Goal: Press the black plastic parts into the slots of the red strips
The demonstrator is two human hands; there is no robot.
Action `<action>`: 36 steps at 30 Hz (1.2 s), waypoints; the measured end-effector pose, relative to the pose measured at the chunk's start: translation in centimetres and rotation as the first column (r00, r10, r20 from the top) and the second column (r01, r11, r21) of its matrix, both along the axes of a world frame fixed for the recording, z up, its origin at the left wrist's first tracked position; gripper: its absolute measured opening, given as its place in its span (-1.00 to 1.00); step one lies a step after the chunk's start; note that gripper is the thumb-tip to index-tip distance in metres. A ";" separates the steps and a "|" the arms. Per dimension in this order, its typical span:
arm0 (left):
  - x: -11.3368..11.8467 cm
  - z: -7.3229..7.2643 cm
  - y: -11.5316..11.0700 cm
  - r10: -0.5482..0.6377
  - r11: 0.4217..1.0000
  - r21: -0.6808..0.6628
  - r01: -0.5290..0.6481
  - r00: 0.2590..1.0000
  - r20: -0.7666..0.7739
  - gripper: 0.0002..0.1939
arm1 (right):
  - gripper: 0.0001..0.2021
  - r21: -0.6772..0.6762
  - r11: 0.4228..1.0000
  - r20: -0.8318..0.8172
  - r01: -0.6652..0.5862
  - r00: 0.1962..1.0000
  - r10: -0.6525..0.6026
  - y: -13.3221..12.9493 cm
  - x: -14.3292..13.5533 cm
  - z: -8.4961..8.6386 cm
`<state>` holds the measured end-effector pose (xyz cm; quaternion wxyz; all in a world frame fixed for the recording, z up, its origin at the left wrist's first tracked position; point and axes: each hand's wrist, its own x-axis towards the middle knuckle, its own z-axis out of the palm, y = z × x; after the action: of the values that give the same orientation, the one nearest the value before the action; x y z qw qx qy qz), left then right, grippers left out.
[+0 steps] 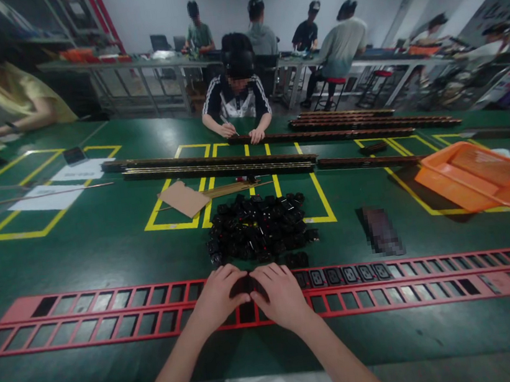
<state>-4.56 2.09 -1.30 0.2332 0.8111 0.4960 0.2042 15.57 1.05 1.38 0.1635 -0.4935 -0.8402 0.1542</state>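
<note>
Two long red slotted frames lie side by side across the near part of the table. My left hand and my right hand meet over the far frame, fingers curled and thumbs close together. Between them is a dark piece, mostly covered by the fingers, that looks like a black socket. Several black sockets sit in the far frame's slots to the right of my right hand. Just beyond my hands is a heap of loose black sockets.
An orange bin stands tilted at the right. Long dark rails cross the table beyond the heap, near a piece of cardboard. A pixelated dark object lies right of the heap. A co-worker sits opposite, hands on a rail.
</note>
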 end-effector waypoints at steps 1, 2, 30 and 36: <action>0.0 -0.1 0.0 0.000 1.000 0.006 0.000 1.000 0.004 -0.55 | -0.69 0.004 1.000 0.003 0.003 1.000 -0.003 0.0 0.0 0.0; 0.0 -0.2 0.0 0.001 1.000 0.011 -0.001 1.000 0.007 -0.54 | -0.70 0.009 1.000 0.008 0.009 1.000 -0.009 -0.1 -0.1 -0.1; 1.6 0.5 0.0 0.013 1.000 0.000 -0.013 1.000 -0.020 -0.60 | -0.71 -0.032 0.999 0.048 0.005 0.999 -0.003 0.3 1.1 0.6; 4.0 0.7 0.3 0.002 1.000 -0.016 -0.003 1.000 -0.025 -0.60 | -0.68 -0.027 0.999 0.075 0.043 0.996 -0.041 0.0 3.1 0.5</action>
<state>-0.56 2.37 -0.56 0.2332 0.8111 0.5014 0.1907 18.68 1.09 1.88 0.1281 -0.5188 -0.8328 0.1443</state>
